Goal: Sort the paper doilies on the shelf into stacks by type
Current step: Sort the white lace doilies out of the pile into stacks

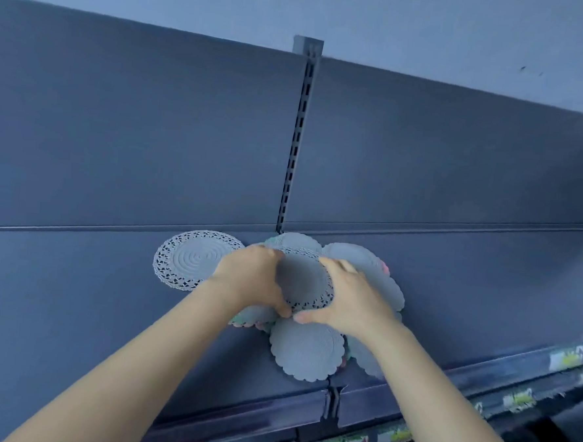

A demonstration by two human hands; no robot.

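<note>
Head camera showed one round white lacy paper doily (192,261) alone on the grey shelf (73,310). The left hand (250,280) and right hand (350,299) held a second lacy doily (305,283) by its edges. The mixed pile (305,355) looked mostly unsorted.

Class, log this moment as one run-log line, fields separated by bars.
left hand, right hand: gripping held lace doily over scalloped pile | lone lace doily: flat on shelf, left | stacks: unfinished

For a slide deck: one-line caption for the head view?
Left hand and right hand grip a lace-edged doily atop the mixed pile; another lies apart on the shelf.
</note>
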